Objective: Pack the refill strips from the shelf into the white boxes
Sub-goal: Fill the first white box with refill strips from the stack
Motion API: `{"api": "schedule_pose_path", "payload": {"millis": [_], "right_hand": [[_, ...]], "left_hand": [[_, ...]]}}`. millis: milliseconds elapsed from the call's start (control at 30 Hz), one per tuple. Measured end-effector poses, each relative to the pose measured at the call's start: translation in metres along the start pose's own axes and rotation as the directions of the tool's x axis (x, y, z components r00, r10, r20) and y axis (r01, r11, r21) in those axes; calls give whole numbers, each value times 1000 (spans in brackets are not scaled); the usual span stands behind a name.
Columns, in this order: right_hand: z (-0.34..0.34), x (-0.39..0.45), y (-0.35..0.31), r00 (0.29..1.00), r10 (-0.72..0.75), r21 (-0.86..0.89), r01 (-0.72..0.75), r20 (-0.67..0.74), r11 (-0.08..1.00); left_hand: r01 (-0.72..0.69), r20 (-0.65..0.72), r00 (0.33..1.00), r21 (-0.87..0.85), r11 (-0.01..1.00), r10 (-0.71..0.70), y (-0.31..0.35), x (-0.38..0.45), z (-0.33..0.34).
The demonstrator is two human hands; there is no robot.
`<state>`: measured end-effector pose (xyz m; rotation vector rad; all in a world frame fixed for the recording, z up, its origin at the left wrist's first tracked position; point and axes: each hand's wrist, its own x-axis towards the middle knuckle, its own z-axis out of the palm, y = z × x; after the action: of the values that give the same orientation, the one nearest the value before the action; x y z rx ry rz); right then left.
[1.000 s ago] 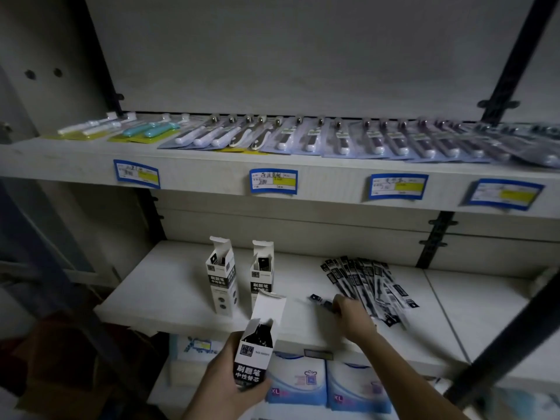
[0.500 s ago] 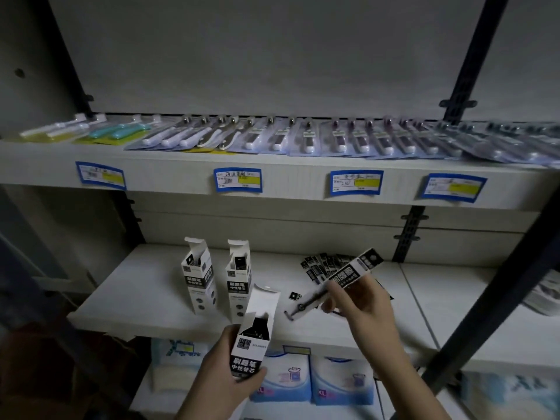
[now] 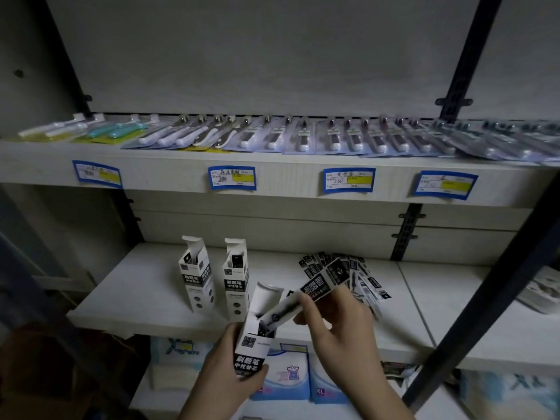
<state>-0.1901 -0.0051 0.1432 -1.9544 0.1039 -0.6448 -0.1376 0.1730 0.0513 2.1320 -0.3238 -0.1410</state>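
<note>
We see the middle shelf (image 3: 127, 286) first, our landmark. Above it runs an upper shelf (image 3: 169, 174) of blister-packed tools and blue price tags (image 3: 231, 178). Toward the shelf's back lies the fan of refill strips (image 3: 363, 277); left of that stand two open white boxes (image 3: 197, 283). Before the shelf's front edge, our left hand (image 3: 225, 363) grips a third box (image 3: 253, 341), fingers curled round it. Our right hand (image 3: 339, 325) pinches one refill strip (image 3: 306, 295), its lower end inside that box's mouth.

"刷题笔" on held box (image 3: 251, 353), "xl" on pack (image 3: 321, 391)
</note>
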Motion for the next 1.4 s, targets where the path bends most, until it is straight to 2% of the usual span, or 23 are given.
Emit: {"api": "schedule_pose_path", "payload": {"millis": [67,100,167,233,333,433,500,567,667,733,833,1000,1167,1400], "right_hand": [[-2,2,3,999,-27,-101,29,20,994],[-3,3,3,998,12,-93,-7,54,996],[-5,3,1,983,105,23,-110,149,994],[-6,4,3,967,123,75,-143,224,987],[-3,5,12,933,85,-59,-68,351,996],[-3,3,20,904,-4,-190,94,428,977],[-8,1,21,902,-90,-141,164,422,976],[-13,1,24,923,-119,-72,156,365,985],[-14,3,34,941,-166,-133,212,295,968],[-10,3,41,924,-189,-187,261,332,947],[-10,3,48,920,-157,-191,237,358,953],[-17,3,55,883,-222,-204,327,413,923],[-19,1,65,863,-290,-304,431,414,849],[-14,5,71,845,-413,-173,488,341,856]], "left_hand": [[2,6,1000,9,1000,-3,-2,0,2],[-2,4,1000,20,1000,2,-2,0,3],[-11,-11,1000,27,1000,11,0,0,6],[-10,-6,1000,5,1000,10,1,2,8],[-13,34,999,-14,1000,13,5,3,14],[-24,74,997,2,1000,24,6,3,19],[-19,68,997,-20,1000,20,6,3,20],[-28,54,998,-25,999,29,10,3,21],[-41,42,998,-27,999,42,13,4,24],[-35,55,998,-20,999,36,15,5,27],[-21,75,997,-19,1000,22,14,7,33],[-26,72,997,-12,1000,27,16,12,43],[-8,29,1000,-3,1000,8,15,9,52],[-2,15,1000,-45,999,2,13,6,53]]}}
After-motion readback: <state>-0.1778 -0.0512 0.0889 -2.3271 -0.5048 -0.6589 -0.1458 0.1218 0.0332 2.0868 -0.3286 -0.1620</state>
